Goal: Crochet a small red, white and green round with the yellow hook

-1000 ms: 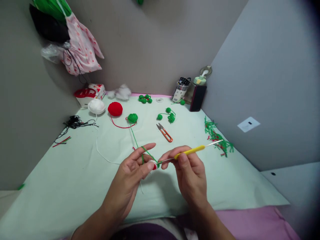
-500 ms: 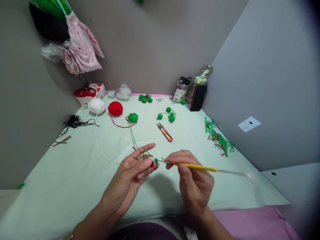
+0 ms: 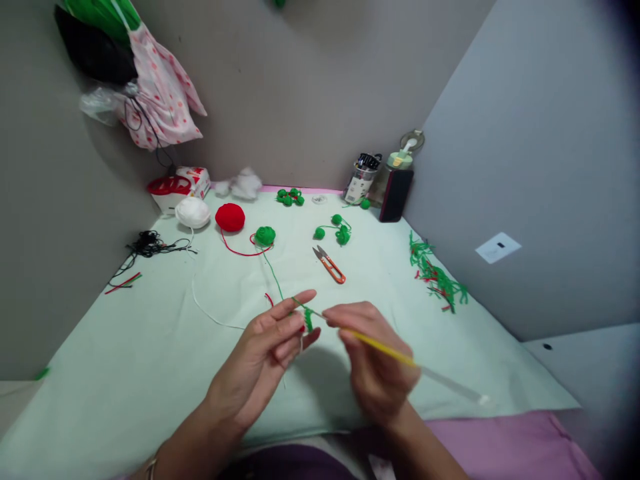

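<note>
Swung nearer the wearer at its far end since the earlier frame: slender yellow-handled hook (image 3: 383, 345), clamped in right hand (image 3: 381, 377). Found pinched in left hand (image 3: 263, 350), above smooth pale cloth (image 3: 170, 393): small, ridged green-and-red stitched piece (image 3: 308, 321).

crocheted piece (image 3: 308, 321): one
yellow-handled hook (image 3: 383, 347): one
snips (image 3: 333, 269): one
yarn balls (image 3: 231, 218): three
strung green balls (image 3: 319, 233): three
clustered green balls (image 3: 287, 199): too bunched to count
loose green ball (image 3: 365, 204): one
phone (image 3: 397, 195): one
bottle (image 3: 401, 160): one
pen cup (image 3: 358, 187): one
box (image 3: 173, 200): one
spotted bag (image 3: 165, 93): one
black tangle (image 3: 149, 244): one
</note>
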### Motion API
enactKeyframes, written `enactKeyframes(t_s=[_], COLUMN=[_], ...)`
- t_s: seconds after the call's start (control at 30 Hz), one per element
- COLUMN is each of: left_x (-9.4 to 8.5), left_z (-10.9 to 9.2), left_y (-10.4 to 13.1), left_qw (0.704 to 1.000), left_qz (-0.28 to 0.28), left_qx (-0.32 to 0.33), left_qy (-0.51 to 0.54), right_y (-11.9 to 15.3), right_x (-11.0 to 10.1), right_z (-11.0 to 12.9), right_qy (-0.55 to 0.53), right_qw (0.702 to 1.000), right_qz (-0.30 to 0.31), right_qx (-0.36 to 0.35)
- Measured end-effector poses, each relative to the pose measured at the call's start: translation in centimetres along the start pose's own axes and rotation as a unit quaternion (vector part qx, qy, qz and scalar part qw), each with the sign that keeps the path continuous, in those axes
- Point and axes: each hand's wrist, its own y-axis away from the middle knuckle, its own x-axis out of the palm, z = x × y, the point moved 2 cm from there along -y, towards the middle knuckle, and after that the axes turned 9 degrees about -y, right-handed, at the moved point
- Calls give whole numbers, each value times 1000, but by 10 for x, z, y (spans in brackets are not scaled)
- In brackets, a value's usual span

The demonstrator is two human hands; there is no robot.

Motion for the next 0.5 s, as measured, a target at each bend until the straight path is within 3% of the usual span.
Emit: enactKeyframes(t_s=[0.1, 0.27, 0.5], left_x=[-1, 2, 2], left_z=[-3, -2, -8], left_y=[1, 4, 5], left_qw=[999, 988, 980], left_qz=[-20, -43, -66], left_qx=[35, 81, 98], left_qy=[-15, -128, -158], right_y=[-3, -9, -5], right_x=[0, 8, 4], right_z=[-9, -11, -20], right_qy=[-139, -185, -281], right_qw=[981, 969, 929], right_qz=[-84, -22, -64], right_qx=[111, 163, 231])
